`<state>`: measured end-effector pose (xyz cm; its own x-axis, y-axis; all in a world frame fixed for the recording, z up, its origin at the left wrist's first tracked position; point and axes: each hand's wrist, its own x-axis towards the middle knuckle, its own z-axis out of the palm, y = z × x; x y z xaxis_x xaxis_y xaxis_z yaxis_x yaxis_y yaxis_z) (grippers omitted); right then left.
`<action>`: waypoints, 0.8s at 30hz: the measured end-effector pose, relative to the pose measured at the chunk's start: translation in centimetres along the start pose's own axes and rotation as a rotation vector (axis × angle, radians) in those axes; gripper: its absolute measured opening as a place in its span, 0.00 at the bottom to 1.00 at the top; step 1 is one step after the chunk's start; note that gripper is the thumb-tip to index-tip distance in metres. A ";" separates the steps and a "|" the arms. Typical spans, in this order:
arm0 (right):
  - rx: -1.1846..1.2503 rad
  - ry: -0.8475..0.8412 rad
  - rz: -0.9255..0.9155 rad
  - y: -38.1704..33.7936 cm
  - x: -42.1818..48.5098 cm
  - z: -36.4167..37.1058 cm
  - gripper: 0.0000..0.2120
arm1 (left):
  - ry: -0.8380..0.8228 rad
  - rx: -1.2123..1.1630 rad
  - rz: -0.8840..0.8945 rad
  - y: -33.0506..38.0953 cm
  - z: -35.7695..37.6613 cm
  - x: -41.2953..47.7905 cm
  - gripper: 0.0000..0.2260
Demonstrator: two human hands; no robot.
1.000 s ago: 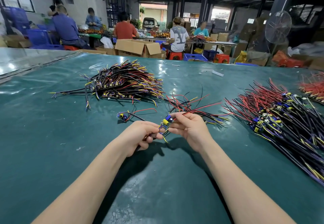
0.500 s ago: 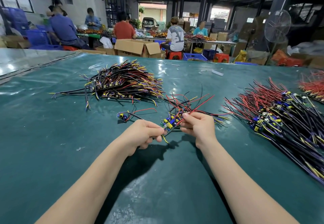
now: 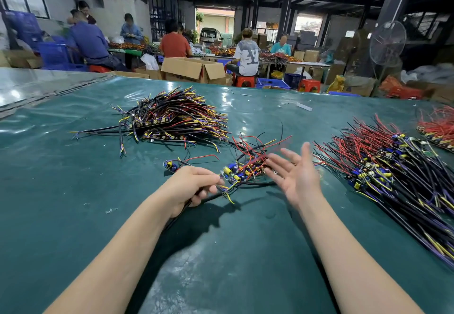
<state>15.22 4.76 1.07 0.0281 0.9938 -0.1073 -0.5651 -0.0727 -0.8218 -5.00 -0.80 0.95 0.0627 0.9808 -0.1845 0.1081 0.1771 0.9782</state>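
the left hand [image 3: 194,186] curls round the black and yellow wires at the near end of a small bunch of circuit boards [image 3: 242,170], which lies on the green table [image 3: 73,215] between both hands. the right hand [image 3: 296,177] is spread wide, palm up, holding nothing, just beside the bunch's red wires. a big heap of wired boards [image 3: 393,178] lies to the right, and a second heap [image 3: 172,119] sits further back on the left.
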 end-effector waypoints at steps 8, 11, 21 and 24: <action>-0.601 -0.439 0.067 3.8 -2.8 3.2 0.09 | -0.042 -0.039 -0.009 -0.1 1.2 0.0 0.11; -0.543 -0.401 0.001 3.3 -2.5 3.0 0.12 | -0.125 -0.228 -0.139 0.1 0.9 0.1 0.14; -0.457 -0.420 -0.027 3.5 -2.7 3.1 0.08 | -0.109 -0.092 -0.149 0.1 1.1 -0.1 0.10; -0.465 -0.408 -0.019 3.6 -2.8 3.1 0.08 | -0.131 -0.091 -0.194 0.0 0.9 -0.1 0.10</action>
<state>10.58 1.97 0.16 -0.3350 0.9405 0.0572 -0.1467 0.0079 -0.9891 -4.09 -0.98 0.91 0.1781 0.9099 -0.3747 0.0413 0.3735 0.9267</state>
